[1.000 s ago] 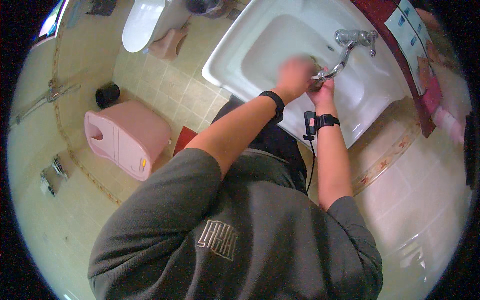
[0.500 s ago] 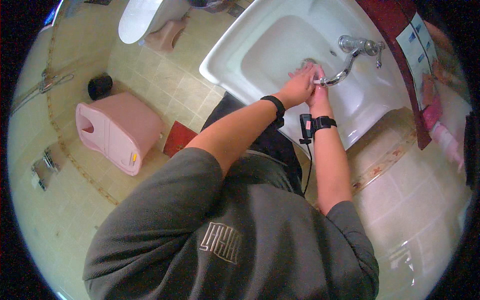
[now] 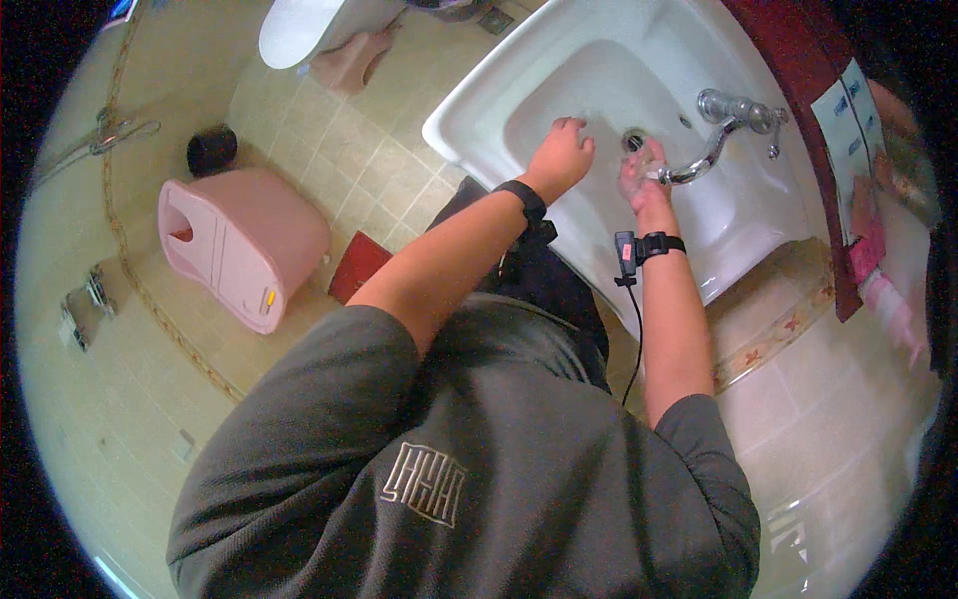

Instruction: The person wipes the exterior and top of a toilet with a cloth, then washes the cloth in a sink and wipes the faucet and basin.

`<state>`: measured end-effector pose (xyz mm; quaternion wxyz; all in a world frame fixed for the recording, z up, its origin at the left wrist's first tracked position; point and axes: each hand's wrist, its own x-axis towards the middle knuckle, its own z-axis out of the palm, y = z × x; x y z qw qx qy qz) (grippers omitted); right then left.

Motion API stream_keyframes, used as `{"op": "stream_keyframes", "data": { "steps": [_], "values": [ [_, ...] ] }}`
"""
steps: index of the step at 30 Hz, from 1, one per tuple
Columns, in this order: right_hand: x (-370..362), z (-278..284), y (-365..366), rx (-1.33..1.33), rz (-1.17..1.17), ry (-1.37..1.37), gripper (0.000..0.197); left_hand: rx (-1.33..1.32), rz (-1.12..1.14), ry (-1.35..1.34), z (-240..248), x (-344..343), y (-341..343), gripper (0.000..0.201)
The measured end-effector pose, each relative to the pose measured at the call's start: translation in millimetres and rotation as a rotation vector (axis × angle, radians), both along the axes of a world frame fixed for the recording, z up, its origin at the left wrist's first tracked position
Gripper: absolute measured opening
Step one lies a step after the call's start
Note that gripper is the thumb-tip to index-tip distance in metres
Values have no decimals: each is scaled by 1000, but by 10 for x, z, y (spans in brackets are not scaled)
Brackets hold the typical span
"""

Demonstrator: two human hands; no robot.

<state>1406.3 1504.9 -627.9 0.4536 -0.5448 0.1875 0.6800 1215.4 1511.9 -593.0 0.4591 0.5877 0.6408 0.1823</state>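
Under the curved chrome faucet (image 3: 704, 160), my right hand (image 3: 644, 182) lies palm up with its fingers stretched out. Water falls from the spout onto it, and it holds nothing. My left hand (image 3: 561, 158) hovers over the near left part of the white washbasin (image 3: 469, 95), apart from the right one. Its fingers are loosely bent with nothing seen in them. Behind my right hand the round drain (image 3: 633, 140) shows in the basin floor. Each wrist wears a black strap; a small device (image 3: 626, 258) with a cable sits by the right one.
A dark red counter edge (image 3: 798, 80) borders the basin, with a mirror-like surface beyond it. To the left stand a pink plastic tub (image 3: 249, 235), a dark red square object (image 3: 359, 266), a black bin (image 3: 212, 150) and a white toilet (image 3: 299, 30) on the tiled floor.
My hands were together under the spout; now they are apart. The left one has moved left, away from the water, while the right one stays beneath the faucet with its palm turned up.
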Motion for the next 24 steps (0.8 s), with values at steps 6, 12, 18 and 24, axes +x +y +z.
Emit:
{"op": "stream_keyframes", "data": {
  "steps": [6,12,18,24],
  "values": [
    [78,-31,-144,84,232,-205,37,-220,-73,12,155,201,-127,41],
    [-219,324,-177,231,261,-356,44,-364,-28,-311,-320,460,-333,49],
    [89,536,-562,151,372,-628,37,-754,212,-758,-146,567,-232,46],
    [643,448,-845,273,457,-635,36,-606,430,-784,-3,693,-50,31]
  ]
}}
